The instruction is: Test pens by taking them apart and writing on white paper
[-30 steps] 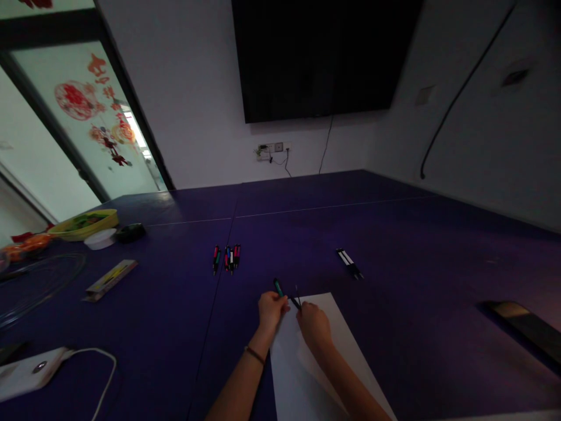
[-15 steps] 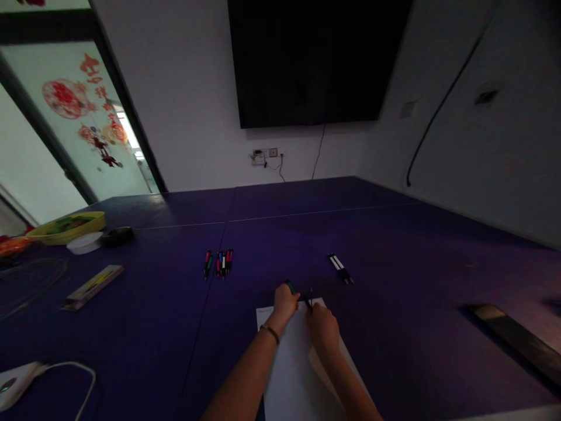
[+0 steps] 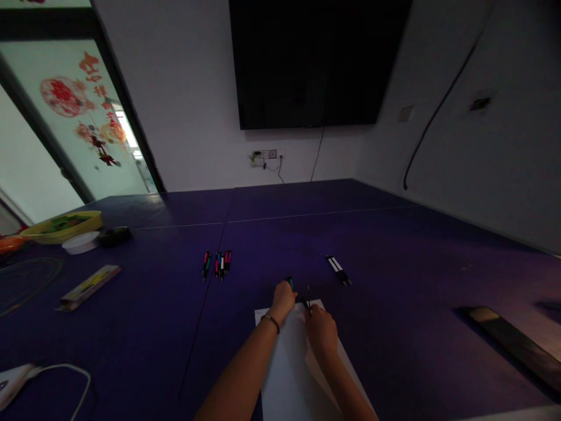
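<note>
Purple table [image 3: 394, 245] bears a row of coloured pens [image 3: 217, 264] at left. The left hand [image 3: 284, 298] is closed around a teal-tipped pen [image 3: 290, 283] at the far edge of the white sheet [image 3: 293, 374]. The right hand [image 3: 321, 330], just beside it, pinches a thin dark rod [image 3: 308, 291], and two black-and-white pens [image 3: 338, 270] lie further right.

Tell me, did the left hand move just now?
Yes. The left hand slid right along the far edge of the paper, away from the row of coloured pens; the paper's left corner, covered before, now shows.
</note>
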Demonstrator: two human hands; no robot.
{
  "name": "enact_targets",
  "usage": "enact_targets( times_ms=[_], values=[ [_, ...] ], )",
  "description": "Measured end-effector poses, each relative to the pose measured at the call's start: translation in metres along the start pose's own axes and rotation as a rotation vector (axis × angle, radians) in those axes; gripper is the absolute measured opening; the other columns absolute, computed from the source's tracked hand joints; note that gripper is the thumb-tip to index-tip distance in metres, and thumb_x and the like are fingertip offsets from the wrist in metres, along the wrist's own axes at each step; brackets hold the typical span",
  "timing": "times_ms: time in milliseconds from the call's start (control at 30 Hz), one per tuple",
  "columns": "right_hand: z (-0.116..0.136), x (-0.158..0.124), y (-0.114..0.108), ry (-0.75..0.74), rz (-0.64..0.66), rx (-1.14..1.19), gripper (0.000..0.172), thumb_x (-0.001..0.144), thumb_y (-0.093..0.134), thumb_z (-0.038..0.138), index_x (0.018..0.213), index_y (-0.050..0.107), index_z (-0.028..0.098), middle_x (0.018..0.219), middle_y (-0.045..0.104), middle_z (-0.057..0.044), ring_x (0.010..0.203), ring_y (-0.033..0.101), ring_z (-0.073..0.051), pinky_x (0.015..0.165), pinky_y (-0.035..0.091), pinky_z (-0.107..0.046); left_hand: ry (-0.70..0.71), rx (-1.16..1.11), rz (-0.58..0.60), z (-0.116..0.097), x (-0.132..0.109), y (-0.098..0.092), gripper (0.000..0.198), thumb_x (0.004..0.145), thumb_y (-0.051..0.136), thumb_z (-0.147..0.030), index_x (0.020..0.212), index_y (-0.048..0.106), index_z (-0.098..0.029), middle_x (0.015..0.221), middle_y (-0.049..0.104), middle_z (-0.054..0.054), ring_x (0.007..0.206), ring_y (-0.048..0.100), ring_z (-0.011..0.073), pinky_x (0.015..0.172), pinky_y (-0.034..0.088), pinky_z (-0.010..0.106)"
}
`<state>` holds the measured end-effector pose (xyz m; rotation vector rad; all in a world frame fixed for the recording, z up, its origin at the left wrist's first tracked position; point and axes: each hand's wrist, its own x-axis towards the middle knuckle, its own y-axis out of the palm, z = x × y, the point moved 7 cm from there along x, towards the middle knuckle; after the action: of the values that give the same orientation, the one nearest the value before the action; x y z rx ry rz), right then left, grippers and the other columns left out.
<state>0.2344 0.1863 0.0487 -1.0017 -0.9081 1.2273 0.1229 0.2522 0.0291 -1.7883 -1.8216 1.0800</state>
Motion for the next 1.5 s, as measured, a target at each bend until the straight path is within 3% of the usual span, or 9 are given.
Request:
enact_targets(
  times_ms=[200, 300, 467, 567, 800, 933, 1233, 1367, 1500],
  values=[
    [-0.003, -0.01, -0.005, -0.015, -0.07, 0.467, 0.03, 0.082, 0.036, 0.026, 0.08, 0.063, 0.014, 0.07, 0.068, -0.008, 0.062, 0.063, -0.017, 0.055, 0.042, -0.022, 0.057, -0.138, -0.073, 0.002, -0.004, -0.019, 0.014, 0.074, 0.056, -0.024, 0.079, 0.061, -0.011, 0.068, 0.064, 0.007, 0.067, 0.059, 0.0143, 0.06, 0.038, 0.022],
    [0.003, -0.019, 0.003, -0.011, -0.023, 0.741, 0.032, 0.08, 0.037, 0.034, 0.077, 0.062, 0.014, 0.059, 0.065, -0.005, 0.05, 0.06, -0.015, 0.047, 0.042, -0.021, 0.097, -0.226, -0.076, 0.008, -0.02, -0.024, 0.027, 0.08, 0.046, -0.034, 0.07, 0.061, -0.013, 0.057, 0.059, 0.002, 0.055, 0.054, 0.011, 0.054, 0.036, 0.021],
    [0.028, -0.032, 0.017, -0.045, 0.061, 0.884, 0.029, 0.076, 0.039, 0.036, 0.066, 0.058, 0.016, 0.05, 0.06, -0.002, 0.04, 0.054, -0.012, 0.041, 0.04, -0.02, 0.113, -0.345, -0.021, 0.029, -0.047, -0.014, 0.04, 0.077, 0.044, -0.046, 0.065, 0.063, -0.013, 0.042, 0.045, -0.004, 0.038, 0.04, 0.0073, 0.043, 0.031, 0.021],
    [0.042, -0.04, 0.029, -0.047, 0.127, 0.928, 0.025, 0.073, 0.039, 0.032, 0.062, 0.055, 0.016, 0.048, 0.059, -0.002, 0.038, 0.053, -0.012, 0.039, 0.039, -0.02, 0.087, -0.356, -0.089, 0.045, -0.046, -0.025, 0.045, 0.079, 0.038, -0.047, 0.066, 0.063, -0.012, 0.042, 0.043, -0.004, 0.038, 0.039, 0.0071, 0.042, 0.03, 0.021],
    [0.048, -0.045, 0.041, -0.054, 0.202, 0.842, 0.027, 0.074, 0.039, 0.028, 0.065, 0.061, 0.015, 0.054, 0.064, -0.003, 0.046, 0.059, -0.014, 0.043, 0.042, -0.02, 0.035, -0.171, -0.24, 0.073, -0.019, -0.077, 0.042, 0.083, 0.035, -0.039, 0.065, 0.063, -0.014, 0.055, 0.058, 0.002, 0.051, 0.052, 0.0093, 0.049, 0.033, 0.02],
    [0.048, -0.017, 0.022, -0.083, 0.079, 0.631, 0.025, 0.074, 0.046, 0.026, 0.076, 0.068, 0.015, 0.08, 0.069, -0.007, 0.068, 0.064, -0.017, 0.061, 0.045, -0.022, 0.021, 0.02, -0.209, 0.076, -0.023, -0.074, 0.035, 0.08, 0.044, -0.039, 0.06, 0.063, -0.016, 0.061, 0.063, 0.004, 0.062, 0.058, 0.0125, 0.055, 0.035, 0.02],
    [0.103, 0.028, 0.024, -0.124, 0.127, 0.518, 0.021, 0.073, 0.05, 0.023, 0.075, 0.07, 0.017, 0.077, 0.07, -0.005, 0.073, 0.064, -0.014, 0.062, 0.042, -0.018, -0.059, 0.304, -0.262, 0.091, -0.034, -0.088, 0.038, 0.085, 0.033, -0.037, 0.085, 0.063, -0.014, 0.087, 0.064, 0.016, 0.086, 0.06, 0.0241, 0.069, 0.04, 0.03],
    [0.118, 0.027, 0.03, -0.142, 0.162, 0.509, 0.021, 0.07, 0.049, 0.022, 0.071, 0.07, 0.017, 0.068, 0.069, -0.004, 0.066, 0.063, -0.014, 0.056, 0.04, -0.017, -0.025, 0.308, -0.238, 0.092, -0.022, -0.096, 0.036, 0.085, 0.034, -0.035, 0.085, 0.063, -0.015, 0.086, 0.065, 0.013, 0.085, 0.06, 0.0201, 0.068, 0.04, 0.026],
    [0.108, 0.023, 0.03, -0.145, 0.175, 0.51, 0.024, 0.072, 0.046, 0.021, 0.07, 0.069, 0.017, 0.066, 0.069, -0.003, 0.064, 0.063, -0.012, 0.054, 0.039, -0.015, 0.047, 0.286, -0.178, 0.075, -0.005, -0.09, 0.03, 0.083, 0.04, -0.033, 0.079, 0.064, -0.016, 0.08, 0.066, 0.009, 0.079, 0.061, 0.0145, 0.066, 0.04, 0.021]
  ],
)
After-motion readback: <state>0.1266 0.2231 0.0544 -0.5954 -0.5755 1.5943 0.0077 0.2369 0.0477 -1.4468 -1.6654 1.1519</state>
